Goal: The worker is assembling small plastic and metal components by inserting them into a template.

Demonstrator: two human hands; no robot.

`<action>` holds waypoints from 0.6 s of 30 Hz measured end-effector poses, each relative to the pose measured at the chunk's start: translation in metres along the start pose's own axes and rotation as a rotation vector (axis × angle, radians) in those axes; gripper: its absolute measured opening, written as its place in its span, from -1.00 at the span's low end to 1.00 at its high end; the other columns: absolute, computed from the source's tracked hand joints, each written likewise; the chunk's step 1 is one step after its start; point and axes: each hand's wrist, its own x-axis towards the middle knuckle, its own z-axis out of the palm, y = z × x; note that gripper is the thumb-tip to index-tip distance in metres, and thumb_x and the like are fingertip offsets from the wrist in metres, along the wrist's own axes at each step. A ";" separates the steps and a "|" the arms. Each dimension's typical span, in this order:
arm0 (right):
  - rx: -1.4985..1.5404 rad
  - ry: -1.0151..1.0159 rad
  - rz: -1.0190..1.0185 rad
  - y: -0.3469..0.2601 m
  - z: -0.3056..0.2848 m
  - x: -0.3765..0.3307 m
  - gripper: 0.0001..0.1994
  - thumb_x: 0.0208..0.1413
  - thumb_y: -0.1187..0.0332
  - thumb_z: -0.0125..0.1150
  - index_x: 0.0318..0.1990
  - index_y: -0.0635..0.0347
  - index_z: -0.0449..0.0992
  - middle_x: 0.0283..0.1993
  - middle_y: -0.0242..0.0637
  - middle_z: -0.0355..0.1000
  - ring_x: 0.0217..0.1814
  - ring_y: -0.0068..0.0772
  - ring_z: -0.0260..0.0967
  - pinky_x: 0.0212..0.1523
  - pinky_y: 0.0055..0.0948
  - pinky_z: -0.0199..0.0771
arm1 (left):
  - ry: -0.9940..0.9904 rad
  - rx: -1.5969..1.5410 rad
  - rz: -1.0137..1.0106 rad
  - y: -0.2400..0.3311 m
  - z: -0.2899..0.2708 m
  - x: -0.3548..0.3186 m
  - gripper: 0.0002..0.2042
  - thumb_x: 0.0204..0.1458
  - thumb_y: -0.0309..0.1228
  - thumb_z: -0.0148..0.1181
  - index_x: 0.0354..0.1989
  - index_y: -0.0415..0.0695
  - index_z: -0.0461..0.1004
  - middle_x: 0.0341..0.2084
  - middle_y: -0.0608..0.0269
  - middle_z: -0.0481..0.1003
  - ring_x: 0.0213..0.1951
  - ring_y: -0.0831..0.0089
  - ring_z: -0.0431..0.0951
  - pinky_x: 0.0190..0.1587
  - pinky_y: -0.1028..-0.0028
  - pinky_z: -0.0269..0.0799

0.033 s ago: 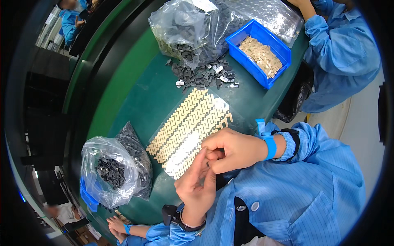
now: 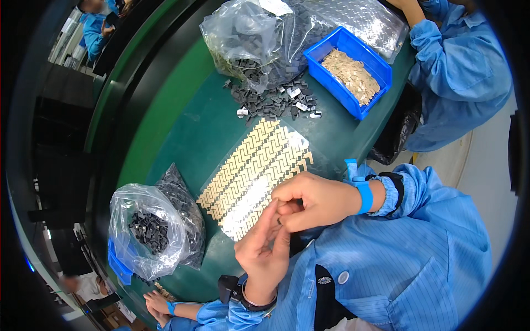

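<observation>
My left hand (image 2: 263,251) and my right hand (image 2: 323,201) meet in front of my chest, their fingertips pressed together in a pinch. A tiny dark bit shows between them; the fingers hide most of it, so its kind is unclear. Just beyond my hands lies a clear sheet (image 2: 301,131) bearing rows of small cream-coloured, angled pieces (image 2: 254,157) in a zigzag pattern. Bright glare covers part of the sheet's near side. Past its far edge, small black plastic parts (image 2: 265,99) lie in a loose heap, a few with whitish faces.
A blue bin (image 2: 314,69) of thin beige pieces (image 2: 350,74) stands far right. Behind the heap sits a large clear bag (image 2: 237,33) of black parts. Another open bag (image 2: 179,243) stands left on the green table (image 2: 182,146). Co-workers sit far right (image 2: 458,71) and lower left (image 2: 157,303).
</observation>
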 end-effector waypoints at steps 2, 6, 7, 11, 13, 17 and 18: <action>0.511 -0.041 0.096 -0.002 0.001 0.001 -0.78 0.06 0.28 0.14 -0.50 0.22 0.35 -0.63 -0.52 0.24 -0.60 -0.75 0.11 -0.63 -0.69 0.05 | 0.018 -0.246 -0.133 0.003 -0.003 -0.001 -0.65 -0.09 -0.77 0.09 -0.06 -0.36 0.39 -0.33 -0.10 0.51 -0.34 0.31 0.56 -0.26 0.46 0.52; 0.558 -0.120 0.108 -0.001 -0.006 -0.001 -0.73 0.12 0.19 0.11 -0.46 0.22 0.36 -0.60 -0.52 0.28 -0.59 -0.75 0.13 -0.62 -0.66 0.09 | -0.046 -0.617 -0.253 -0.005 -0.009 -0.002 -0.73 -0.05 -0.70 0.10 -0.11 -0.34 0.43 -0.34 -0.08 0.50 -0.38 0.30 0.56 -0.30 0.43 0.54; 0.550 -0.101 0.093 0.000 -0.004 -0.002 -0.74 0.11 0.19 0.11 -0.45 0.20 0.36 -0.59 -0.48 0.29 -0.59 -0.70 0.15 -0.60 -0.63 0.12 | -0.043 -0.842 -0.327 -0.004 -0.007 -0.001 -0.78 -0.01 -0.64 0.08 -0.15 -0.33 0.43 -0.33 -0.05 0.50 -0.36 0.34 0.56 -0.30 0.48 0.54; -0.071 0.150 -0.368 0.012 0.001 0.002 -0.75 0.09 0.19 0.10 -0.46 0.17 0.33 -0.57 -0.35 0.26 -0.56 -0.47 0.20 -0.54 -0.52 0.21 | -0.006 -1.273 -0.537 -0.010 -0.003 -0.005 -0.82 0.05 -0.59 0.00 -0.16 -0.28 0.44 -0.34 0.01 0.50 -0.34 0.39 0.55 -0.31 0.54 0.54; -0.232 0.215 -0.550 0.022 0.001 0.009 -0.74 0.05 0.21 0.11 -0.50 0.17 0.29 -0.56 -0.30 0.19 -0.54 -0.34 0.19 -0.48 -0.45 0.22 | 0.016 -1.301 -0.580 -0.016 -0.003 -0.007 -0.79 0.05 -0.55 0.03 -0.13 -0.23 0.44 -0.33 -0.01 0.51 -0.35 0.38 0.54 -0.26 0.49 0.51; -0.695 0.303 -0.855 0.020 -0.009 0.013 -0.71 -0.05 0.18 0.13 -0.55 0.17 0.24 -0.57 -0.35 0.15 -0.57 -0.36 0.16 -0.42 -0.42 0.23 | -0.040 -1.450 -0.679 -0.021 -0.004 -0.010 -0.80 0.07 -0.53 0.01 -0.14 -0.25 0.44 -0.28 -0.10 0.50 -0.34 0.37 0.54 -0.28 0.48 0.50; -0.765 0.277 -0.864 0.019 -0.010 0.012 -0.70 -0.05 0.16 0.14 -0.55 0.17 0.24 -0.57 -0.35 0.15 -0.56 -0.35 0.16 -0.42 -0.42 0.23 | -0.041 -1.480 -0.679 -0.022 -0.005 -0.012 -0.80 0.07 -0.53 0.00 -0.14 -0.26 0.44 -0.28 -0.13 0.50 -0.35 0.36 0.54 -0.30 0.48 0.50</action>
